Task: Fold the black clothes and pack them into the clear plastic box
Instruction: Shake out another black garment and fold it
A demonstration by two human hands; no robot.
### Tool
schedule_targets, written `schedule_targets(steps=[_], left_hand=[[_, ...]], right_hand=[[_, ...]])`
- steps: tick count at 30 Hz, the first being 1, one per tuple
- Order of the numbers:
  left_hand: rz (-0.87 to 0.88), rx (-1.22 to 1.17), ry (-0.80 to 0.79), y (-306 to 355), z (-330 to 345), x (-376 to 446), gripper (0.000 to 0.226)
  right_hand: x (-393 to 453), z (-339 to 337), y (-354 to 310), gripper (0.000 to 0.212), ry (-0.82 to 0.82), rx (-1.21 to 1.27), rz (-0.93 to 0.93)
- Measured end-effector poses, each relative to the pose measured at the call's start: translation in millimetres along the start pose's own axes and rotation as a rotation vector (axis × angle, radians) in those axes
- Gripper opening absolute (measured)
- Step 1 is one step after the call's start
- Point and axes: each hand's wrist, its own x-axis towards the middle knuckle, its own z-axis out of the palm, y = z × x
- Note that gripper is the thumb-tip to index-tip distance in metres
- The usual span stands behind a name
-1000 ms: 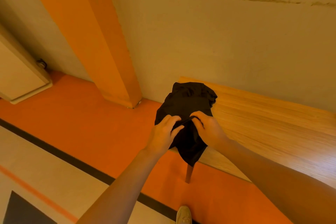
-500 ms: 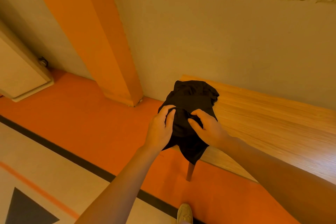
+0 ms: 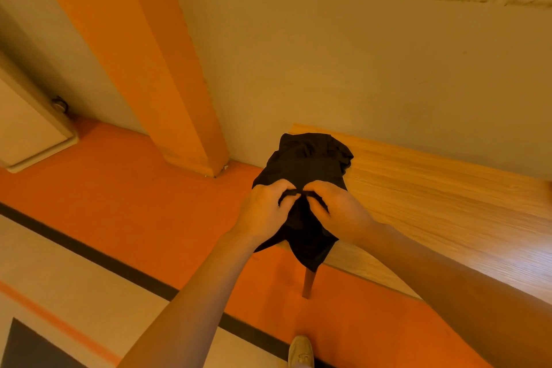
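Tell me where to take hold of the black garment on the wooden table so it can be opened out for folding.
Grip the black garment along the bunched near edge, where the left hand and right hand already pinch it, coming from the person's side. It lies crumpled on the wooden table corner with its tail hanging off, so that edge is probably the freest to lift and spread.

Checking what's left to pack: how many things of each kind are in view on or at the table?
Black garment: 1
Hands gripping it: 2, left hand, right hand
Wooden table: 1
Clear plastic box: 0 in view
Total: 4
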Motion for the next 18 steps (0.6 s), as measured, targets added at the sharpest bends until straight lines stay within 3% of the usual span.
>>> schedule_targets(steps=[5,12,18], left_hand=[[0.002,-0.063,0.092,8,-24,0,0.012],[-0.27,-0.043,0.258,-10,-48,2,0.013],[-0.419,0.08,0.321,-25,-53,1,0.019]], right_hand=[[2,2,10,0.022,0.067,-0.095,0.129],[3,6,23,0.034,0.126,-0.013,0.313],[7,-4,30,0.027,0.135,0.022,0.334]])
